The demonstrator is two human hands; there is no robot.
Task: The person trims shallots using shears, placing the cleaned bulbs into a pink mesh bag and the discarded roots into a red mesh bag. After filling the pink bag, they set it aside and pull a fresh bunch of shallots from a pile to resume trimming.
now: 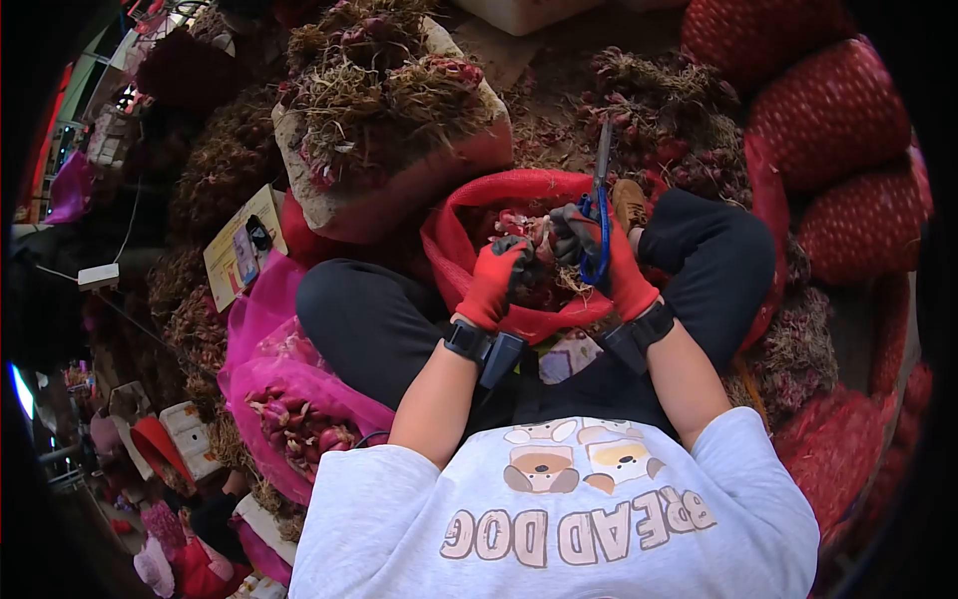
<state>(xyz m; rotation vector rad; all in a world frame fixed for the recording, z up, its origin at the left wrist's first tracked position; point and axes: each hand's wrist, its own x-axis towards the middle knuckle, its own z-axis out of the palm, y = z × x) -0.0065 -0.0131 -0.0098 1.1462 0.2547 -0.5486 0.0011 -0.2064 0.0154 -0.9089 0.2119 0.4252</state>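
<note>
My left hand (496,280), in a red glove with dark fingertips, is closed at a small bunch of shallots (540,236); its fingers partly hide what they grip. Beside it, my right hand (614,258), gloved the same way, holds scissors (602,190) with blue handles, the blades pointing up and away from me. Whether the blades are apart is hard to see. Both hands are over a red mesh bag (464,215) that stands between my legs with its mouth rolled wide. Loose shallots and dry bits lie inside it.
A foam box (399,205) heaped with dried shallot bunches stands ahead. At left, a pink mesh bag (244,349) holds shallots (299,424), near a card (242,250) carrying a phone. Full red sacks (833,105) are stacked right, beside more bunches (679,120).
</note>
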